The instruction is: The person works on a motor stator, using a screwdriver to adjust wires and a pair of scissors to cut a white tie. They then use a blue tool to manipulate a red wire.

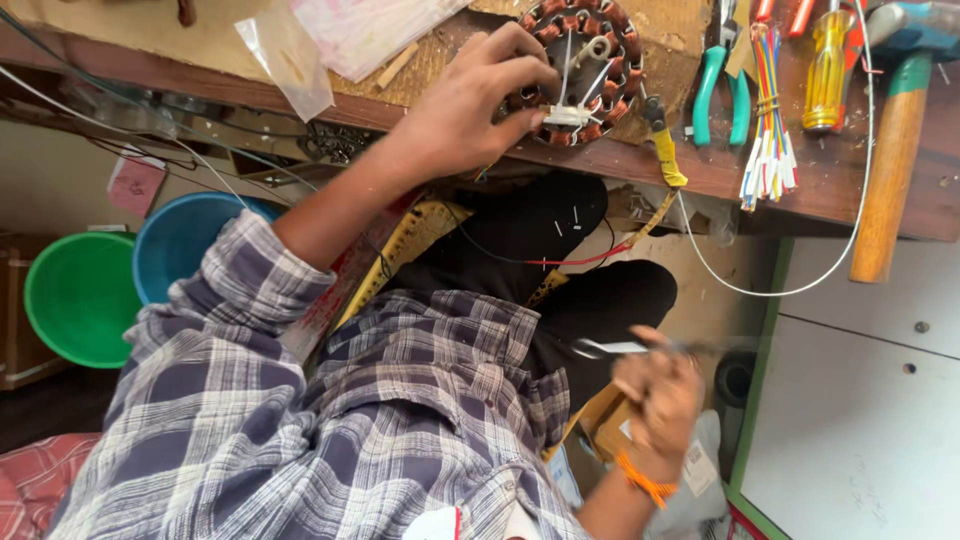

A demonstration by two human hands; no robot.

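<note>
Lying on the brown wooden bench (700, 175): teal-handled pliers (722, 85), a bunch of coloured wires (768, 120) with white ends, a yellow see-through screwdriver (828, 70) and a hammer (895, 140) with a wooden handle. Looping down off the bench edge, a thin white wire (800, 290). Sitting at the bench's far left, clear plastic bags (300, 50). Standing on the floor, side by side and touching, a green bowl (75, 300) and a blue bowl (180, 235). Filling the lower right, a white cabinet (860, 420) with a green edge. Hanging under the bench, a small pink paper (135, 185).
</note>
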